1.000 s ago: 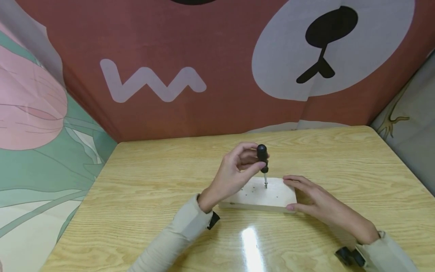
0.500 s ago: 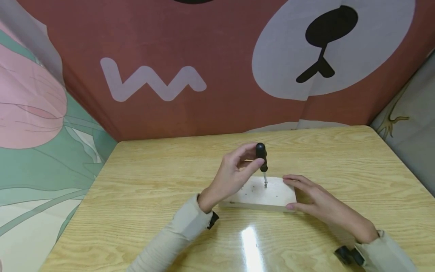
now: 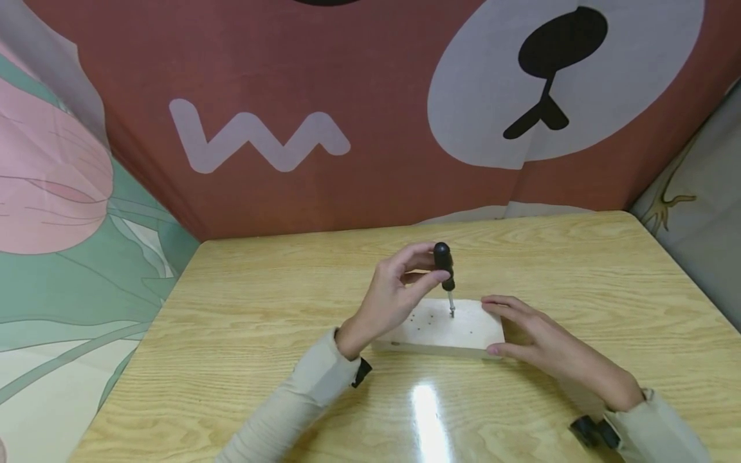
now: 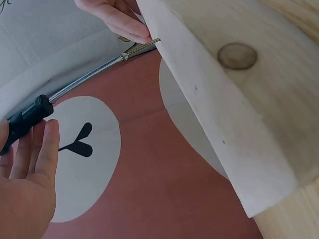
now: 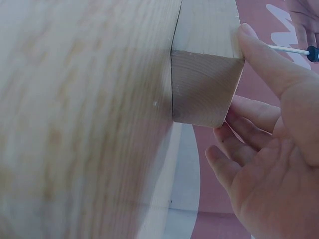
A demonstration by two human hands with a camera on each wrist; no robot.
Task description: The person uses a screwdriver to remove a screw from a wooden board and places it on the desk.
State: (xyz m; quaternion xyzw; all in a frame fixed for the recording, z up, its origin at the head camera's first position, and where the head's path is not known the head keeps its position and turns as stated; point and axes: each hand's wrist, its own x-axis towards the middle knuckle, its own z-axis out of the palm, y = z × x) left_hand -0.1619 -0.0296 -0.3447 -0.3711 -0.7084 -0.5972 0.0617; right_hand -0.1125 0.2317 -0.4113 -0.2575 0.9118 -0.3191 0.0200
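Biggest thing in the shot was a reddish-brown backdrop (image 3: 260, 64) with a cartoon muzzle on it, and right in front of that sat a wood-grain surface (image 3: 231, 308). A pair of pale sleeves (image 3: 295, 399) reached in from the near side. The wooden block (image 3: 446, 335) lay flat around the middle of the surface, long side running left to right. The right hand (image 3: 541, 337) had its far end pinched, thumb on the near corner and fingers on the back one, with the other fingers loosely bent. The left hand (image 3: 396, 289) was over the block, thumb and fingers pinching the black handle of a screwdriver (image 3: 444, 262), which stood nearly upright with a slight lean. Its tip met the head of a screw (image 4: 141, 48), and the screw's point was at the top face; couldn't tell how deep. There was also a round knot (image 4: 238, 56) on the side, plus a few tiny holes (image 4: 224, 142) on top.
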